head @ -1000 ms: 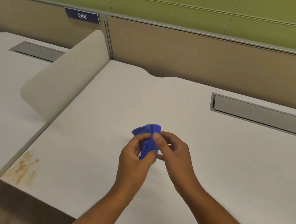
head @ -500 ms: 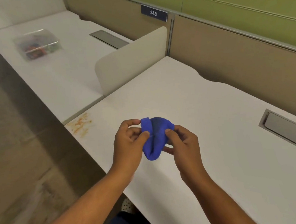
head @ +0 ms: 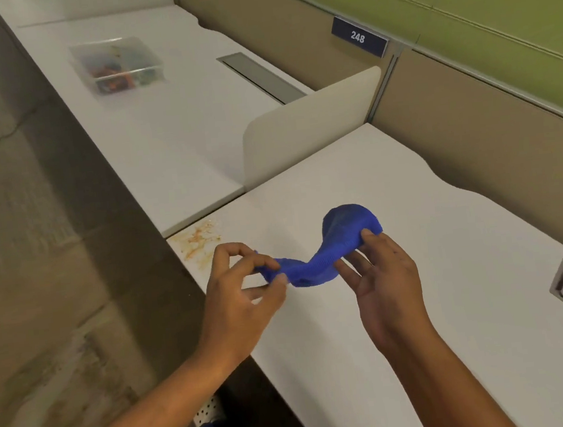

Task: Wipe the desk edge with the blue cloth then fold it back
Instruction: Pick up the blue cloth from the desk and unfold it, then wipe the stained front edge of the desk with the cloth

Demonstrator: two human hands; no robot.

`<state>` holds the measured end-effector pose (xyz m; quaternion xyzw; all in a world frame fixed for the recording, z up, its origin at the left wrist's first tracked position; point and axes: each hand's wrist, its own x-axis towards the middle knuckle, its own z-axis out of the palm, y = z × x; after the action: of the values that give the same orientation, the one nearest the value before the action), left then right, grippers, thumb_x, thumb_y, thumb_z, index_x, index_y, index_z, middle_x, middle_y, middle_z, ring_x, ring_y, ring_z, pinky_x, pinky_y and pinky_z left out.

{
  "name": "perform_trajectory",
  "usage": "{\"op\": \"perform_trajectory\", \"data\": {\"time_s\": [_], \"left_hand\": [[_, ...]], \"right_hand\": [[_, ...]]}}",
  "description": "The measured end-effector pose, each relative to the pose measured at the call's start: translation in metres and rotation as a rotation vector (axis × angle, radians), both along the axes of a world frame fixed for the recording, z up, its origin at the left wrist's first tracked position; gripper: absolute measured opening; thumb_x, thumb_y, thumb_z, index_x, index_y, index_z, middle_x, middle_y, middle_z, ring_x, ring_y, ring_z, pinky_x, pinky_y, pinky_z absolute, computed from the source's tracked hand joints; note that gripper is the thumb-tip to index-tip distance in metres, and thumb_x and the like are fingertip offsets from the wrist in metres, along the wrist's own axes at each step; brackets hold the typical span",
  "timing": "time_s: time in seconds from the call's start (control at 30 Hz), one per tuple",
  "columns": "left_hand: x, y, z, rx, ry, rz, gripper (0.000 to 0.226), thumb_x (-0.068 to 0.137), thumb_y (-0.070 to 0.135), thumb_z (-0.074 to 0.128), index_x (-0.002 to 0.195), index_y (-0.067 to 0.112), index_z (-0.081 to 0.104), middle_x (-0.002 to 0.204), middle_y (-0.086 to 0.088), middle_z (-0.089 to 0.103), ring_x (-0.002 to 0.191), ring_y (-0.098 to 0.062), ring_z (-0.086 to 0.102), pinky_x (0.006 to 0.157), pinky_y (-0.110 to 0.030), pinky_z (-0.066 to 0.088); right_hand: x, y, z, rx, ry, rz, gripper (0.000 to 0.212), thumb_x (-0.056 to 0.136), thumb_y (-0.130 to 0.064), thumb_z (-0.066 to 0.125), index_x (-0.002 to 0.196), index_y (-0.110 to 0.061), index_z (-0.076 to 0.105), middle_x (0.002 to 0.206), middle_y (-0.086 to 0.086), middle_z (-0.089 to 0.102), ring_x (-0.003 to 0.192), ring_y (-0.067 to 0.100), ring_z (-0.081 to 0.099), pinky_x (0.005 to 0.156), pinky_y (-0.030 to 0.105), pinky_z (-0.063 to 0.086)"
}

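Blue cloth point(head: 325, 254) hangs stretched in the air between both hands, above the white tabletop point(head: 450, 266) and near its front edge. The left hand point(head: 243, 299) pinches the cloth's lower left end between thumb and forefinger, its fingers point(head: 271, 262) closed on the fabric. The right hand point(head: 382, 272) holds the higher right end, thumb pressing on top and the other fingers spread loosely beneath, so the cloth bulges upward into a rounded fold just beyond that thumb and sags in the middle. At the tabletop's front left corner, just beside the left hand, lies an orange-brown smear point(head: 200, 241). A low white divider panel point(head: 309, 124) stands upright between this tabletop and the neighbouring one to the left, where a clear plastic box point(head: 118, 65) with colourful contents sits; what the contents are is too blurred to tell. Each surface has a grey rectangular cable slot point(head: 260, 74) set into it. On the beige partition behind, a dark blue plate point(head: 358, 36) carries the white number "248". Green wall panels rise above the partition. No other writing or brand can be read.
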<state>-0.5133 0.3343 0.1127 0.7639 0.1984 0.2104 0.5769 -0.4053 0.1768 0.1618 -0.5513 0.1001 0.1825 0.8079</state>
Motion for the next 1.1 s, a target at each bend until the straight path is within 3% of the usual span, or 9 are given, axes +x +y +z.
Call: {"op": "perform_trajectory", "data": {"time_s": [0.13, 0.2, 0.3, 0.4, 0.5, 0.77, 0.93, 1.0, 1.1], "left_hand": [[0.001, 0.04, -0.013, 0.219, 0.035, -0.145, 0.047, 0.076, 0.051, 0.083, 0.113, 0.023, 0.075, 0.131, 0.009, 0.042, 0.103, -0.009, 0.067, 0.076, -0.011, 0.059], [0.004, 0.058, -0.021, 0.364, 0.08, -0.121, 0.038, 0.081, 0.049, 0.081, 0.109, 0.022, 0.078, 0.128, 0.009, 0.045, 0.094, -0.008, 0.061, 0.069, -0.009, 0.053], [0.007, 0.078, -0.032, 0.55, 0.092, -0.078, 0.026, 0.082, 0.036, 0.088, 0.103, 0.022, 0.081, 0.121, 0.003, 0.059, 0.097, -0.009, 0.05, 0.074, -0.02, 0.05], [0.008, 0.087, -0.037, 0.624, 0.059, -0.088, 0.02, 0.088, 0.043, 0.079, 0.099, 0.026, 0.079, 0.1, 0.01, 0.07, 0.097, -0.01, 0.053, 0.082, -0.032, 0.046], [0.01, 0.086, -0.037, 0.584, 0.048, -0.125, 0.025, 0.094, 0.05, 0.063, 0.091, 0.028, 0.075, 0.079, 0.017, 0.07, 0.084, -0.003, 0.047, 0.084, -0.029, 0.032], [0.013, 0.059, -0.038, 0.484, 0.054, -0.198, 0.037, 0.096, 0.047, 0.06, 0.068, 0.024, 0.062, 0.055, 0.01, 0.053, 0.059, -0.013, 0.047, 0.071, -0.03, 0.038], [0.014, 0.032, -0.021, 0.03, 0.072, -0.4, 0.035, 0.097, 0.036, 0.068, 0.075, 0.009, 0.07, 0.061, -0.004, 0.062, 0.059, -0.023, 0.054, 0.062, -0.036, 0.047], [0.016, 0.027, -0.023, -0.125, 0.098, -0.338, 0.029, 0.097, 0.035, 0.068, 0.086, 0.009, 0.076, 0.07, -0.006, 0.07, 0.063, -0.022, 0.059, 0.064, -0.037, 0.051], [0.015, 0.032, -0.048, -0.098, 0.191, -0.09, 0.022, 0.096, 0.036, 0.07, 0.083, 0.019, 0.075, 0.062, 0.008, 0.062, 0.056, -0.009, 0.051, 0.057, -0.022, 0.042]], "right_hand": [[-0.001, 0.041, 0.0, 0.023, 0.006, -0.024, 0.024, 0.105, -0.012, 0.058, 0.121, 0.002, 0.067, 0.103, 0.011, 0.072, 0.102, 0.028, 0.073, 0.081, 0.035, 0.065], [-0.001, 0.057, -0.002, -0.002, -0.006, -0.037, 0.019, 0.105, -0.013, 0.058, 0.117, 0.0, 0.067, 0.104, 0.011, 0.07, 0.102, 0.028, 0.072, 0.08, 0.036, 0.065], [0.001, 0.075, -0.005, -0.06, -0.037, -0.064, 0.015, 0.105, -0.014, 0.057, 0.112, -0.006, 0.068, 0.102, 0.008, 0.072, 0.101, 0.026, 0.074, 0.082, 0.037, 0.065], [0.002, 0.089, -0.01, -0.122, -0.063, -0.107, 0.015, 0.106, -0.016, 0.057, 0.113, -0.008, 0.068, 0.1, 0.005, 0.074, 0.1, 0.025, 0.075, 0.084, 0.038, 0.063], [0.003, 0.099, -0.013, -0.156, -0.067, -0.144, 0.015, 0.106, -0.018, 0.057, 0.113, -0.011, 0.068, 0.1, 0.003, 0.075, 0.1, 0.024, 0.075, 0.083, 0.037, 0.063], [0.015, 0.089, -0.029, -0.19, -0.013, -0.153, 0.021, 0.107, -0.019, 0.056, 0.121, -0.009, 0.068, 0.106, 0.002, 0.075, 0.103, 0.019, 0.076, 0.08, 0.029, 0.063], [0.022, 0.062, -0.02, -0.222, -0.027, -0.12, 0.013, 0.105, -0.024, 0.06, 0.109, -0.013, 0.064, 0.094, -0.003, 0.068, 0.095, 0.018, 0.07, 0.077, 0.027, 0.061], [0.03, 0.058, -0.018, -0.225, -0.039, -0.073, 0.011, 0.104, -0.022, 0.061, 0.108, -0.012, 0.064, 0.088, -0.004, 0.067, 0.087, 0.018, 0.07, 0.076, 0.028, 0.062], [0.048, 0.068, -0.035, -0.273, -0.01, 0.051, 0.005, 0.104, -0.014, 0.063, 0.101, -0.011, 0.066, 0.085, -0.001, 0.068, 0.081, 0.019, 0.073, 0.074, 0.03, 0.064]]}}
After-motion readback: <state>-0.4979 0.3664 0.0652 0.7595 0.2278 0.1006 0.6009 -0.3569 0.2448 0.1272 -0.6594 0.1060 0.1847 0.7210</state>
